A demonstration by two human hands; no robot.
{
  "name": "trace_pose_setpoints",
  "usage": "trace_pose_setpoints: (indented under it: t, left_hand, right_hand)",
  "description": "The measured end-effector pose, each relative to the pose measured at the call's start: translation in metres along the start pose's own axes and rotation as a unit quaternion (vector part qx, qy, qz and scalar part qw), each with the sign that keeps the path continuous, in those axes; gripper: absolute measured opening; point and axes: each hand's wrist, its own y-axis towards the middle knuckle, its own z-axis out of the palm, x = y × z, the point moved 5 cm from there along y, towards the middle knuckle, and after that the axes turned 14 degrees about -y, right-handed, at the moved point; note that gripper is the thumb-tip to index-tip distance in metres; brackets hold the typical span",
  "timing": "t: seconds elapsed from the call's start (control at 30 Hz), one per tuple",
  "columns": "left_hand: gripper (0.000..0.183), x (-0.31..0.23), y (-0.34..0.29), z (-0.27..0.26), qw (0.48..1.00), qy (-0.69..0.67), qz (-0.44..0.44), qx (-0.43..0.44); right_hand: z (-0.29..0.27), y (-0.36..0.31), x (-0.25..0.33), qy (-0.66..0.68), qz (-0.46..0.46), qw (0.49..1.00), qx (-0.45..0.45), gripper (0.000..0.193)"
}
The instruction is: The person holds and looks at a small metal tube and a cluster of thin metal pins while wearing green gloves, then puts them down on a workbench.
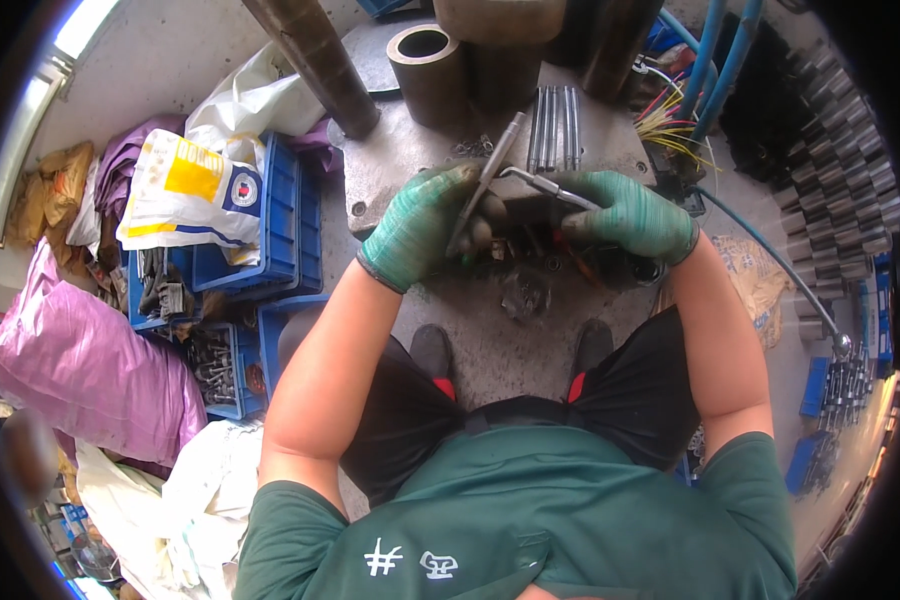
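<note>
My left hand, in a green glove with a dark, dirty palm, is closed around a grey metal rod. The rod slants up and to the right out of the fist. In my right hand, gloved the same way, is a slim deburring tool with a thin bent tip. That tip points left and comes close to the rod; whether they touch I cannot tell. Just beyond both hands, several similar metal rods lie side by side on the steel press table. Small metal bits are strewn near the left fingers.
A thick steel column and a hollow cylinder rise at the table's back. Blue crates and purple sacks crowd the left. Blue hoses, loose wires and stacked metal parts stand right.
</note>
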Motion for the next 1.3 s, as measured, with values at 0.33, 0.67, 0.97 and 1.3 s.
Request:
trace_pose_setpoints:
  t: [0.33, 0.67, 0.97, 1.3]
  left_hand:
    - [0.044, -0.066, 0.004, -0.067, 0.849, 0.42, 0.147, -0.283]
    - [0.039, -0.083, 0.013, -0.075, 0.603, 0.717, 0.215, -0.276]
    - [0.032, -0.083, 0.016, -0.078, 0.572, 0.729, 0.252, -0.279]
    - [0.05, -0.057, -0.006, 0.014, 0.59, 0.648, 0.471, -0.1]
  right_hand:
    - [-0.065, 0.024, -0.068, -0.275, 0.101, 0.878, -0.378, 0.047]
    - [-0.06, 0.043, -0.064, -0.415, 0.164, 0.827, -0.342, 0.038]
    - [-0.066, 0.041, -0.061, -0.482, 0.224, 0.8, -0.28, 0.034]
    - [-0.051, 0.008, -0.02, 0.109, 0.04, 0.933, -0.341, 0.067]
